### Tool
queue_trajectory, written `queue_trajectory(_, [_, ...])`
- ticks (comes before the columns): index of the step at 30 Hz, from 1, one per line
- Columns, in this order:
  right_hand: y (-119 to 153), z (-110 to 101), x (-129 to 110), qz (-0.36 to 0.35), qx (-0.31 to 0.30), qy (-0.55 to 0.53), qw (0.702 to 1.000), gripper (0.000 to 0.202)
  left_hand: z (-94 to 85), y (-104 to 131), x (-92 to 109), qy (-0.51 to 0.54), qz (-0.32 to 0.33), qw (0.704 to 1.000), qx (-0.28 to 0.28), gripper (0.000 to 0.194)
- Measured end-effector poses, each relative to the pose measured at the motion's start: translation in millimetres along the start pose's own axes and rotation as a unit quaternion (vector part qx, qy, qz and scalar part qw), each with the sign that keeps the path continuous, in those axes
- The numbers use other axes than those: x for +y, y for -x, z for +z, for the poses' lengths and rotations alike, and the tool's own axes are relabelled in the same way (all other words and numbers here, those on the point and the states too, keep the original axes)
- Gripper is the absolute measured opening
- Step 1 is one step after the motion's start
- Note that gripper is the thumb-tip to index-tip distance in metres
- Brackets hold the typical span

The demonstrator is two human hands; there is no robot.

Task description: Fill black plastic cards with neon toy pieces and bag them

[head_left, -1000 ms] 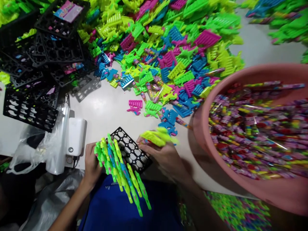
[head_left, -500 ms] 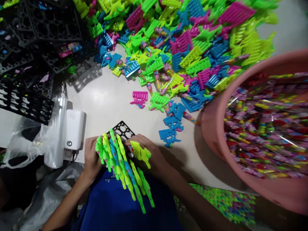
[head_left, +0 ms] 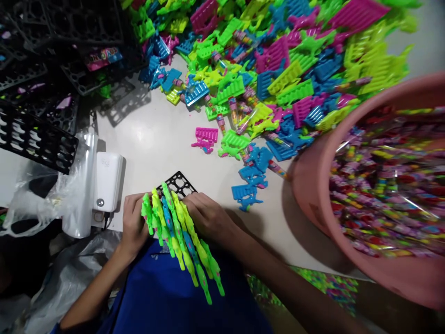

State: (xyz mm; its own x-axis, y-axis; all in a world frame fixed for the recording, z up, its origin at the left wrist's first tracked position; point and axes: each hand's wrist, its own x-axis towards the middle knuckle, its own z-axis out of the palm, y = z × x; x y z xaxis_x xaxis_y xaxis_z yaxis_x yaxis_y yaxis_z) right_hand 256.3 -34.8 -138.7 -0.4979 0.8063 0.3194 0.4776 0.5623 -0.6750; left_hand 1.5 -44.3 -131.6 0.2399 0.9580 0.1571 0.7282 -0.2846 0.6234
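A black lattice tray (head_left: 179, 184) is held near my body, with rows of green, yellow and blue plastic animal pieces (head_left: 182, 232) standing out of it. My left hand (head_left: 135, 223) grips the tray's left side, its fingertips partly hidden behind the pieces. On the right side, my right hand (head_left: 208, 218) has its fingers curled at the tray's edge beside a yellow piece; its fingertips are hidden by the pieces and the hand itself.
A large heap of colourful plastic pieces (head_left: 229, 88) mixed with candy tubes covers the table's far side. A pink tub (head_left: 313, 185) of wrapped candy tubes stands right. Black trays (head_left: 38, 139), plastic bags (head_left: 79, 190) and a white power bank (head_left: 108, 181) are left.
The yellow piece at my right hand, which was tilted outward, now lines up with the rows. My right hand has moved in closer to the tray. The view has shifted slightly.
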Motion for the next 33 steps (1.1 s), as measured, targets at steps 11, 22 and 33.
queue_trajectory(11, [-7,-6,-4,0.032,-0.021,0.047,0.998,0.024,1.1,-1,-3,-0.005,0.021,1.000,0.019,0.029])
queue_trajectory(22, [-139,-59,50,0.177,0.086,0.062,0.979,0.037,-0.3,-6,-3,-0.011,0.065,0.996,0.054,0.022])
queue_trajectory(33, [-202,-54,85,0.244,0.103,0.261,0.928,0.028,-1.2,-6,-5,-0.011,0.082,0.995,0.055,0.030])
